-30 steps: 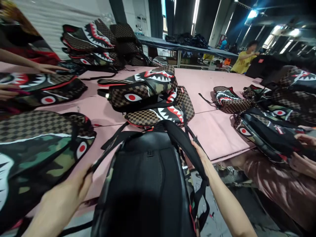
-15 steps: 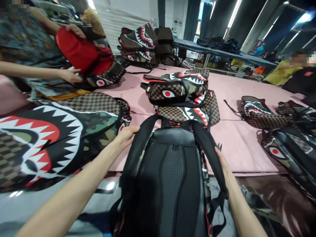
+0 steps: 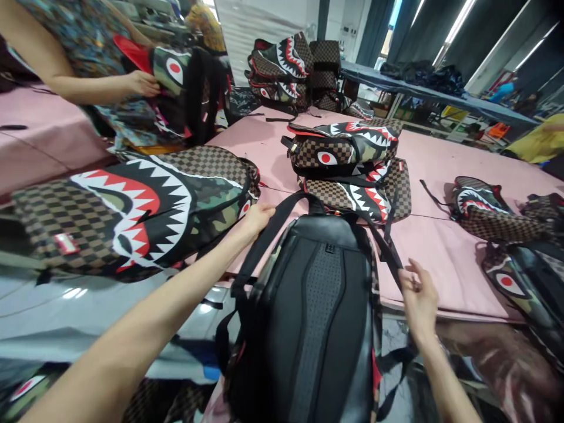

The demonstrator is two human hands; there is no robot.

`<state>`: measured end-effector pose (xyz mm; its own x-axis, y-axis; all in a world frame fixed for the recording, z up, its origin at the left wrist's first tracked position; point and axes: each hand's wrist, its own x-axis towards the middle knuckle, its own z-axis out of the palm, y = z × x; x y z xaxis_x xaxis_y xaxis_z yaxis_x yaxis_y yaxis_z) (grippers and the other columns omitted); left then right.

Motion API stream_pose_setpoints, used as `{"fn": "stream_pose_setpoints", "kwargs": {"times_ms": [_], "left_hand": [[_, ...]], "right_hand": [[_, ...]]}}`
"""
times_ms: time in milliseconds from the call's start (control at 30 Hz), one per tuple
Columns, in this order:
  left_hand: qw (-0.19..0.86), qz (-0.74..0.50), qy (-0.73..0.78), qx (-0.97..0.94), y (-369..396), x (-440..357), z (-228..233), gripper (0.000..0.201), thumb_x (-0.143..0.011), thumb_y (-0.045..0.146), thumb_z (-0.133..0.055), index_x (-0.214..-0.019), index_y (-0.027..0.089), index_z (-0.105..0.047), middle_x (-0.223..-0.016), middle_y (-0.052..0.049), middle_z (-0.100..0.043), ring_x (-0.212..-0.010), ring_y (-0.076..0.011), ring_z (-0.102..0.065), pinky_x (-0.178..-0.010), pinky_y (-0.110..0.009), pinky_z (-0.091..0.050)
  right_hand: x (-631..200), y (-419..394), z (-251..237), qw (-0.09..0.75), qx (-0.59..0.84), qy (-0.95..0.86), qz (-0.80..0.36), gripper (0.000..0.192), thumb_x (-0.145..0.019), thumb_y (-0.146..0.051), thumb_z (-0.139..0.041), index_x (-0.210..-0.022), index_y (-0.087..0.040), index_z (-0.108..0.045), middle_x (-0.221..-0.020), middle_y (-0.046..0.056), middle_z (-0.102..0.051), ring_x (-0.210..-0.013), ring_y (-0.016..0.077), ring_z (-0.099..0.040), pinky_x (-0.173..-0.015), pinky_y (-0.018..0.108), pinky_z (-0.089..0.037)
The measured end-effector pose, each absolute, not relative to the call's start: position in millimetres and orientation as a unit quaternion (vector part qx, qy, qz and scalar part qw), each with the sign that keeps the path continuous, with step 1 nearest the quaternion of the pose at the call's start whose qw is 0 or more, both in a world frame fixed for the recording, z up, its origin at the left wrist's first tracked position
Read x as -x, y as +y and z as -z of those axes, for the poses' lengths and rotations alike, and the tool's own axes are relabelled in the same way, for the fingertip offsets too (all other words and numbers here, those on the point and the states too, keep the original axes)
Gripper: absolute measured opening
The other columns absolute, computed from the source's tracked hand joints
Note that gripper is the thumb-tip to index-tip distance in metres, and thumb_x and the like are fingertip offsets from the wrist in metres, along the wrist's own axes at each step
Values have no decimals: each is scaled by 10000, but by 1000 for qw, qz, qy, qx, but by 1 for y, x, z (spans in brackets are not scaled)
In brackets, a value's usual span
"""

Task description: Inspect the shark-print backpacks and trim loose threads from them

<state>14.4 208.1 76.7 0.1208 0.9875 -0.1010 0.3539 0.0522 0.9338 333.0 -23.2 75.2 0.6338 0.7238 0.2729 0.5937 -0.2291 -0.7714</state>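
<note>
A backpack stands in front of me with its black padded back panel facing me and its top leaning toward the table. My left hand grips the left shoulder strap near its upper bend, drawing it out to the side. On the other side my right hand has its fingers curled at the right shoulder strap, which is stretched away from the panel. Below this hand the strap's webbing tail hangs loose. The backpack's front is hidden from me.
A large shark-mouth backpack lies close on the left. Stacked checkered bags sit ahead on the pink table, with more bags to the right. At the far left a co-worker handles another backpack.
Both straps are spread wider, and my right hand has turned so its fingers show. My view has swung left. The co-worker's bag, which showed its red inside, is now more upright.
</note>
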Motion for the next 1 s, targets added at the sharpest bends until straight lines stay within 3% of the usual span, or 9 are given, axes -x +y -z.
{"fn": "stream_pose_setpoints", "kwargs": {"times_ms": [100, 200, 267, 333, 467, 567, 667, 800, 1000], "left_hand": [[294, -340, 472, -758, 180, -45, -77, 307, -830, 186, -440, -1111, 179, -564, -1196, -109, -581, -1177, -246, -456, -964, -411, -344], [175, -165, 330, -913, 159, -83, -73, 325, -828, 141, -418, -1100, 218, -579, -1197, -105, -586, -1173, -215, -465, -976, -379, -321], [184, -84, 359, -911, 159, -105, -71, 320, -842, 151, -374, -1078, 169, -590, -1096, -147, -627, -1068, -229, -544, -893, -360, -382], [203, -52, 408, -889, 169, -120, -74, 328, -863, 211, -331, -977, 136, -629, -937, -151, -668, -902, -231, -612, -768, -327, -430], [276, 23, 400, -874, 196, -128, -84, 351, -835, 343, -381, -712, 179, -666, -598, -25, -652, -561, -136, -595, -558, -211, -406], [295, 70, 411, -860, 200, -126, -85, 372, -730, 480, -521, -543, 178, -632, -484, -8, -598, -448, -120, -526, -469, -208, -353], [280, 89, 454, -841, 192, -128, -77, 426, -640, 557, -598, -451, 177, -583, -469, -20, -587, -456, -133, -519, -473, -226, -339], [278, 88, 489, -822, 178, -141, -67, 404, -641, 527, -618, -455, 171, -572, -483, -28, -588, -520, -153, -553, -520, -236, -359], [313, 35, 485, -816, 163, -146, -59, 237, -746, 322, -517, -685, 125, -634, -646, -119, -621, -742, -247, -608, -611, -295, -377]], "right_hand": [[-255, -27, -72, 465, 700, -514, -170, 243, -883, -343, -417, -976, -235, -613, -933, 70, -620, -826, 190, -562, -738, 312, -442], [-223, 3, -53, 366, 638, -622, -270, 229, -891, -239, -391, -893, -223, -620, -900, 59, -624, -853, 196, -549, -778, 330, -430], [-241, 34, -46, 333, 650, -654, -199, 249, -838, -117, -402, -952, -194, -610, -1064, 92, -588, -1041, 224, -478, -902, 377, -363], [-275, 63, -48, 274, 681, -656, -176, 328, -805, -51, -366, -1010, -168, -594, -1096, 111, -565, -1049, 216, -477, -911, 367, -346], [-319, 93, -61, 211, 655, -690, -226, 196, -828, -169, -452, -730, -185, -621, -647, 13, -579, -676, 155, -541, -687, 258, -397], [-310, 81, -66, 186, 607, -732, -247, 191, -806, -169, -494, -644, -186, -593, -587, -3, -569, -607, 136, -519, -622, 229, -371], [-291, 54, -67, 149, 514, -825, -181, 134, -777, -102, -490, -723, -174, -589, -703, 27, -617, -672, 150, -514, -633, 242, -354], [-282, 23, -71, 95, 432, -894, -71, 203, -877, -211, -442, -706, -172, -544, -671, 38, -587, -659, 158, -478, -611, 275, -319], [-287, 4, -72, 95, 399, -909, -78, 239, -920, -246, -400, -713, -182, -502, -678, 31, -552, -694, 161, -453, -642, 289, -308]]}}
